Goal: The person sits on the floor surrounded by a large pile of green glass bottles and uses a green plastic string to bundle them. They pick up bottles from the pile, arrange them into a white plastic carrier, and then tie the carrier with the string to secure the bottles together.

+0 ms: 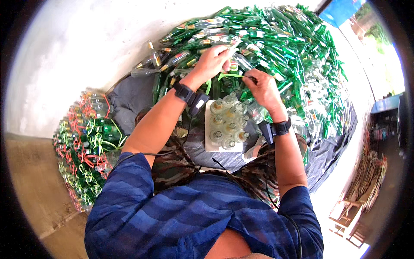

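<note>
Several clear glass bottles [229, 124] stand upright in a tight cluster on a white board [223, 149] between my knees. Above them, my left hand [214, 60] is closed on a pale strip [236, 46] that sticks out past its fingers. A bright green plastic strap [231, 75] runs to the fingers of my right hand [262, 86], which pinch its end. Something dark shows at those fingers too, but I cannot tell what it is. Part of a green strap hangs below my left wrist. Neither hand touches the clustered bottles.
A large heap of loose green and clear bottles [275, 42] rises ahead against the white wall [87, 42]. To the left, bottles tied in bundles with red and green straps [85, 142] are stacked. Dark sheeting [137, 94] lies beneath. Bundled sticks [368, 178] stand far right.
</note>
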The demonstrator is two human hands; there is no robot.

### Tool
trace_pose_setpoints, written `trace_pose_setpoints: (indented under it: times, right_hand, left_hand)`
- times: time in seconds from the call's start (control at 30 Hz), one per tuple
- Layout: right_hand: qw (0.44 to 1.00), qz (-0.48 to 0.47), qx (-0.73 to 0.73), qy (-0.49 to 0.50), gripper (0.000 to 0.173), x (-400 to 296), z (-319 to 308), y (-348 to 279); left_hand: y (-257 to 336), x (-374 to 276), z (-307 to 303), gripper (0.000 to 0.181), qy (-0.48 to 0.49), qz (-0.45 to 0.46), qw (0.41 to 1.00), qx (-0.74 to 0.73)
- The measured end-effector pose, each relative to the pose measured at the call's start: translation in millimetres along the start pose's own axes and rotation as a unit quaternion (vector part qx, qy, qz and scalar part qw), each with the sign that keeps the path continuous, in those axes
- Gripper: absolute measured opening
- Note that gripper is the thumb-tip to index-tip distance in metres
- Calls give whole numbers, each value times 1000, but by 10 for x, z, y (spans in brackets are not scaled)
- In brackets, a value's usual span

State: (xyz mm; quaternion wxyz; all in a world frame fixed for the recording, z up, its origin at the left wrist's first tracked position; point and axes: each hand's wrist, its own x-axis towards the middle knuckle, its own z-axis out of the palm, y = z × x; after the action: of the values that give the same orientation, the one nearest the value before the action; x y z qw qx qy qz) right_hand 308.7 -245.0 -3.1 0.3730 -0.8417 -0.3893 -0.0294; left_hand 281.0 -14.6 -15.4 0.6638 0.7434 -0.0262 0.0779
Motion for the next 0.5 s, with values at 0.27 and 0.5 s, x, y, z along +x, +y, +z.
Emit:
trace_pose_setpoints:
  times: [0.27,0.5]
  right_hand:
    - [998,-39,34,-23,11,-6,61,-183]
    - [997,57,49,17,22,-36,14,-255]
  left_hand:
    - [-62,-117,307,28,-65,3,995,72]
    - [-85,-77,344,29,-101,27,992,63]
